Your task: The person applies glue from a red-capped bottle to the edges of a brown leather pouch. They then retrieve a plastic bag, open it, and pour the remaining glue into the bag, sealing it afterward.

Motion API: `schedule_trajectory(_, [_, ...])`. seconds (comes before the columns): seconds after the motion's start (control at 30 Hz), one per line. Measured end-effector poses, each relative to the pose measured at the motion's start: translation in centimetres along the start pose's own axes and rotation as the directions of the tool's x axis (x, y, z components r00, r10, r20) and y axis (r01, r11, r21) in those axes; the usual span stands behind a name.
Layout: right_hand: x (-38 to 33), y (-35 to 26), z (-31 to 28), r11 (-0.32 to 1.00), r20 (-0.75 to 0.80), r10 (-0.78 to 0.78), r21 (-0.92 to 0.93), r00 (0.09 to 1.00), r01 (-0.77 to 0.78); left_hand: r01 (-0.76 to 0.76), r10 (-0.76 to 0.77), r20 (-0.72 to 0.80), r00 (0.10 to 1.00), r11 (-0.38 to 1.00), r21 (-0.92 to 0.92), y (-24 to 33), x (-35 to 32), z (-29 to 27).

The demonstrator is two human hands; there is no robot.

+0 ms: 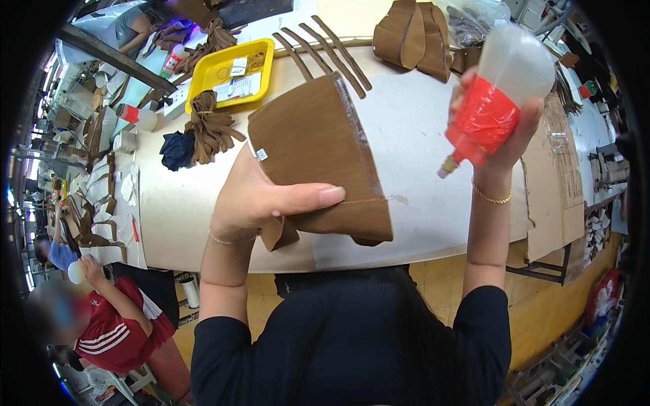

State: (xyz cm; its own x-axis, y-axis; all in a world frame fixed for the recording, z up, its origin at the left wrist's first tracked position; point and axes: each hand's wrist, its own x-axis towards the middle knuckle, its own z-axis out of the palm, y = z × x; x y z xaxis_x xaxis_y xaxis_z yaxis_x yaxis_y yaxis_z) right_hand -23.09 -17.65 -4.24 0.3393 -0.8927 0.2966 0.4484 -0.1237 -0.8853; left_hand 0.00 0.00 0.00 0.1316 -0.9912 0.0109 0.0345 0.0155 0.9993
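My left hand (254,193) grips a brown leather panel (308,139) above the table, thumb on its face near a stitched seam. A small white label sits at the panel's left side. Along its right edge runs a greyish, shiny strip. My right hand (514,139) is wrapped round a translucent squeeze bottle (518,64) with red tape about its neck end. The bottle is tipped over, nozzle pointing down and left, apart from the panel. What is inside the bottle I cannot make out.
A yellow tray (192,91) with papers and rubber bands stands at back left, beside a bundle of brown strips (208,128) and a dark blue cloth (177,150). Long brown strips (332,54) and brown panels (409,37) lie at the back. A co-worker (122,325) sits at left.
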Motion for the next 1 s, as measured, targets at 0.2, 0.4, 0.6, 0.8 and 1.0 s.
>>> schedule_trajectory(0.2, [-2.4, 3.7, -7.0, 0.974, -0.212, 0.186, 0.165, 0.959, -0.153, -0.185, 0.172, -0.068, 0.983, 0.938, -0.293, 2.1, 1.1, -2.2])
schedule_trajectory(0.4, [-4.0, 9.4, -11.0, 0.932, -0.444, 0.309, 0.319, 0.841, -0.174, -0.344, 0.318, -0.188, 0.929, 0.930, -0.130, 5.3, 7.8, -3.8])
schedule_trajectory(0.6, [-3.8, 10.7, -11.0, 0.875, -0.472, 0.457, 0.389, 0.754, -0.287, -0.062, 0.061, -0.054, 0.997, 0.998, -0.023, 9.7, 27.0, -5.6])
schedule_trajectory(0.8, [-3.5, 12.2, -11.6, 0.837, -0.401, 0.512, 0.434, 0.760, -0.334, -0.346, 0.338, -0.073, 0.938, 0.904, -0.253, 14.8, 47.2, -6.7])
schedule_trajectory(1.0, [-3.6, 12.0, -13.1, 0.847, -0.455, 0.501, 0.434, 0.736, -0.308, -0.358, 0.273, -0.351, 0.896, 0.910, -0.206, -0.8, 56.6, -5.9])
